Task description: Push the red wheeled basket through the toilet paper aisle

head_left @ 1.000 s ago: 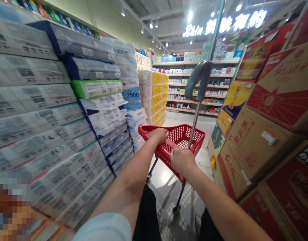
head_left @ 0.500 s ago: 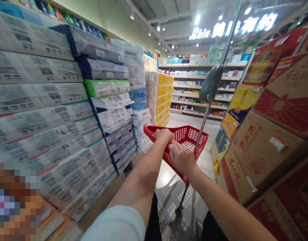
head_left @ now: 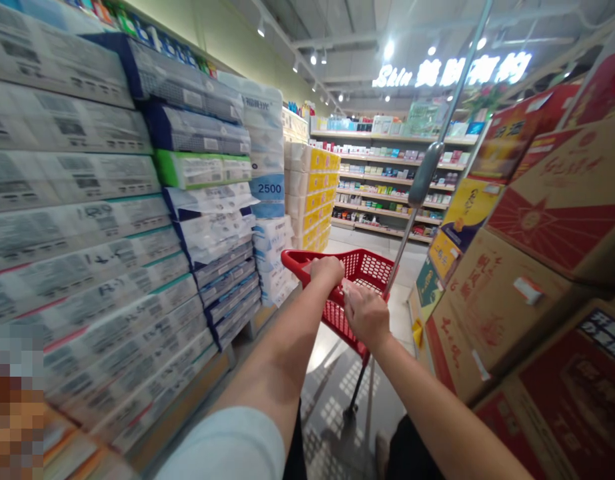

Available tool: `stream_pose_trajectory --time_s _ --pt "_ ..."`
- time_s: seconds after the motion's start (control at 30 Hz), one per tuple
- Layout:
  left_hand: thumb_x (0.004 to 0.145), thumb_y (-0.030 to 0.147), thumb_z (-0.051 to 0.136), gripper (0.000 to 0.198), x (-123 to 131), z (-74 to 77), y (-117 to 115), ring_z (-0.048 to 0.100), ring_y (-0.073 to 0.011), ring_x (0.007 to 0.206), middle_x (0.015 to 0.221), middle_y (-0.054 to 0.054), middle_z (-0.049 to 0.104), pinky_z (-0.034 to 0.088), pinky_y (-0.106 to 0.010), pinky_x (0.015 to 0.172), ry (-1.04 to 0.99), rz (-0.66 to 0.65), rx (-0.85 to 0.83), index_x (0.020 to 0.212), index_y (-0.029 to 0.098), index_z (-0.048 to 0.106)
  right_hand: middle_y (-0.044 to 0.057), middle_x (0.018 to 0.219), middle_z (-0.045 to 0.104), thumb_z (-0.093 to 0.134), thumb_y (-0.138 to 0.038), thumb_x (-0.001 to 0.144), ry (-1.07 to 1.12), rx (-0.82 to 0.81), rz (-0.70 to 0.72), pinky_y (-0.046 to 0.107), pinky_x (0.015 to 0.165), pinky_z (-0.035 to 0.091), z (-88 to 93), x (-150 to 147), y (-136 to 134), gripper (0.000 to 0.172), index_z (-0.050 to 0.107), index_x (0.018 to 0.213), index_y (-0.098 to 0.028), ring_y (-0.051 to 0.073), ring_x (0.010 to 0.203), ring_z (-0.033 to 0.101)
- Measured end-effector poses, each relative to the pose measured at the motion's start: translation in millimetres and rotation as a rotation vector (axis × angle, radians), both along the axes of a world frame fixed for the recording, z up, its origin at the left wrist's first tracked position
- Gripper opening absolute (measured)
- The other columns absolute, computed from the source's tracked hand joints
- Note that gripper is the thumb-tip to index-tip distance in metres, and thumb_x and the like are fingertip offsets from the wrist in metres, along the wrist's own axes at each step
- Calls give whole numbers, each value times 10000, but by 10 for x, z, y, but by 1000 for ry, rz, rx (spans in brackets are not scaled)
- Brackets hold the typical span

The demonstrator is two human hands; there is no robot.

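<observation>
A red plastic shopping basket on wheels (head_left: pixel 367 267) rolls ahead of me in a narrow store aisle. My left hand (head_left: pixel 327 270) is closed over its near rim. My right hand (head_left: pixel 365 315) grips the same rim just to the right, close beside the left. A grey pull handle on a metal rod (head_left: pixel 426 175) rises from the basket's right side, tilted up and to the right. I cannot see anything inside the basket.
Tall stacks of wrapped tissue packs (head_left: pixel 137 220) line the left side. Cardboard cartons (head_left: pixel 537 220) are piled along the right. Yellow boxes (head_left: pixel 315 193) stand further on the left, and product shelves (head_left: pixel 387 180) cross the far end. Glossy tiled floor (head_left: pixel 337 380) runs between.
My right hand has slid left along the rim, nearer my left hand. The basket has turned slightly left, and the pull handle now leans more to the right.
</observation>
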State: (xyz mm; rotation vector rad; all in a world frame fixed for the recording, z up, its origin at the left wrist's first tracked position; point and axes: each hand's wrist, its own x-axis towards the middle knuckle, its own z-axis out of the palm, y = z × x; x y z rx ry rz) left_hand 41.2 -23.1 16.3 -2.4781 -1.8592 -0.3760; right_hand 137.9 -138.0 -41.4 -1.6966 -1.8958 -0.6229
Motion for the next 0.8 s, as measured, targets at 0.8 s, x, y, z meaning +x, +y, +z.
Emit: stream_pose_trajectory --time_s 0.8 --pt "884 522 368 515 -24 3 -43 604 -260 1062 1142 -149 659 445 -328 889 134 -105 -116 1107 169 670 104 1229 588 459 -220 916 63 294 315 404 1023 374 -205 119 -187 328 598 1208 -172 211 1200 472"
